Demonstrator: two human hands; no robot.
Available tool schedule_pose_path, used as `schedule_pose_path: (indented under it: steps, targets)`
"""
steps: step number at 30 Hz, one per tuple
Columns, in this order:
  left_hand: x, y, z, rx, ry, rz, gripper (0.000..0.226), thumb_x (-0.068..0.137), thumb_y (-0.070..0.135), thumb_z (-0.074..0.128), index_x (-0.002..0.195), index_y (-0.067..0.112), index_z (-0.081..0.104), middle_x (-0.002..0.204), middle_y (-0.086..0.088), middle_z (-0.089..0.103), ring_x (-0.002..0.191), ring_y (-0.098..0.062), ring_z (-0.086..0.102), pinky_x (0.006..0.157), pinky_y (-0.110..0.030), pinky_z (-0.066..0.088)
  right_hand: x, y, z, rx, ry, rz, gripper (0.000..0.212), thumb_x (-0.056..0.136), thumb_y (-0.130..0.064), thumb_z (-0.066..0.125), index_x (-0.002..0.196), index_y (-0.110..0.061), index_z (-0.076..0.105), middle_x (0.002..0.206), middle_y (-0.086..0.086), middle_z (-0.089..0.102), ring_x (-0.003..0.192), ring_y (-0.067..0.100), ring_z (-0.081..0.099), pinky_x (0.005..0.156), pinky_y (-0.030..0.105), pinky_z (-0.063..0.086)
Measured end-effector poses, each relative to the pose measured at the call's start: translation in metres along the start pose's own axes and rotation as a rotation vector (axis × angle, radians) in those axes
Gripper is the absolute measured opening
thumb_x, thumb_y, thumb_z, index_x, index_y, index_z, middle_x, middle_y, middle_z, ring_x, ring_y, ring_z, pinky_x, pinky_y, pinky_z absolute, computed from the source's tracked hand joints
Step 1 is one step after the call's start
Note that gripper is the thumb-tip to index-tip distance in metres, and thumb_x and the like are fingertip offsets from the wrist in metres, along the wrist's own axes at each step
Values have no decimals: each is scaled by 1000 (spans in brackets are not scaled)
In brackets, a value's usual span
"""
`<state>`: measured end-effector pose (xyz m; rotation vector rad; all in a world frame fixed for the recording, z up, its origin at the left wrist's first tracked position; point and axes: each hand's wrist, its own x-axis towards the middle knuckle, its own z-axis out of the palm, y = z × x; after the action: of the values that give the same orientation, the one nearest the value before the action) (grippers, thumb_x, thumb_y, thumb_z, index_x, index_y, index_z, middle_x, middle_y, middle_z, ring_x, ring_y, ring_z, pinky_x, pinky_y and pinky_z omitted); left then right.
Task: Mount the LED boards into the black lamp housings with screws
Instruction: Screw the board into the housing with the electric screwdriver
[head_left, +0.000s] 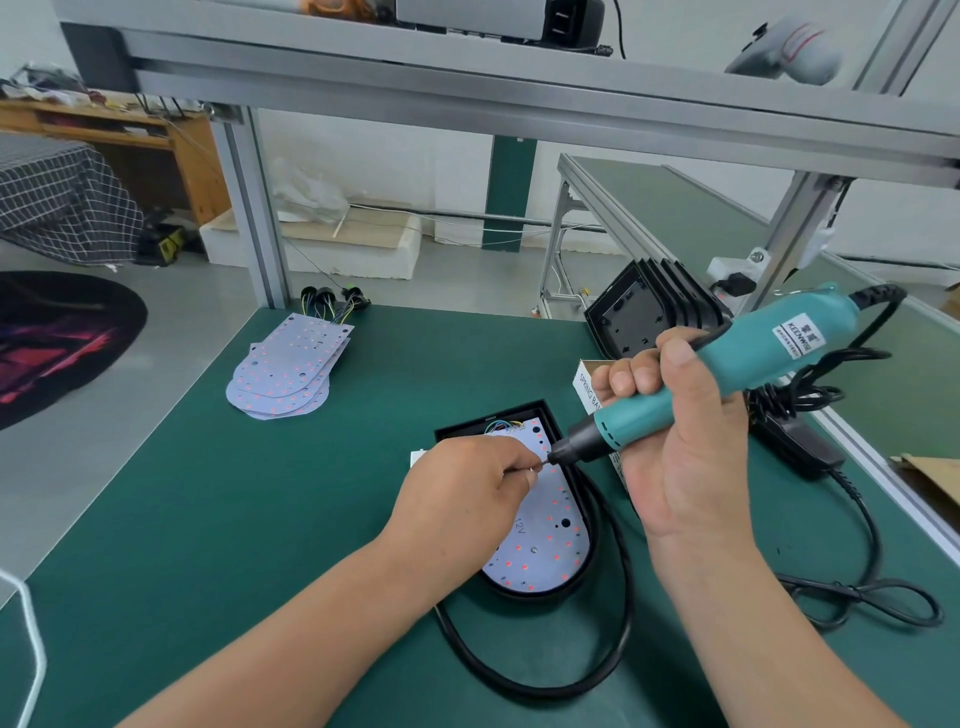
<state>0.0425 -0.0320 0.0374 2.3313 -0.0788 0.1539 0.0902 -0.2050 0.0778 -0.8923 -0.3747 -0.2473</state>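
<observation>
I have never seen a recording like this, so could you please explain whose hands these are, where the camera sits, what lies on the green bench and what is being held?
There is no machine here. One camera worn on a person's head looks down at their two bare hands over a green bench. The right hand grips a teal electric screwdriver. The left hand pinches what seems to be a small screw at the screwdriver's tip. Beneath them a white LED board lies in a black lamp housing, and a black cable loops round its near end. Spare LED boards are stacked at the far left, and more housings lean at the far right.
</observation>
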Motion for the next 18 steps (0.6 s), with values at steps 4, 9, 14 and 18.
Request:
schedule_pose_path:
  steps: [4,9,14,18]
  targets:
    - [0,1,2,34,14,14,16,103,29,60,102,29,76,87,7,73,76,-13,63,72,-37,56,1,2,-1,41,77,27,8,103,-18,62,96,-18,57,73,-1,49,69,18,52,86,38,54]
    - [-1,4,1,47,7,15,20,105,31,57,111,32,76,99,11,76,75,-11,66,76,-38,58,4,3,-6,72,122,36,9,103,-20,64,96,-18,58,74,-1,49,69,18,53,88,38,55]
    - [-3,4,1,39,-1,14,22,102,35,61,121,39,73,113,21,73,73,-8,65,79,-35,58,6,5,-10,101,141,52,11,101,-21,67,96,-18,57,74,-1,48,69,18,54,89,39,55]
    - [-2,1,0,-3,6,18,32,101,38,64,133,40,63,124,29,68,87,-3,65,86,-31,57,7,4,-13,115,161,49,10,103,-21,64,95,-18,60,75,-1,48,69,17,54,89,40,56]
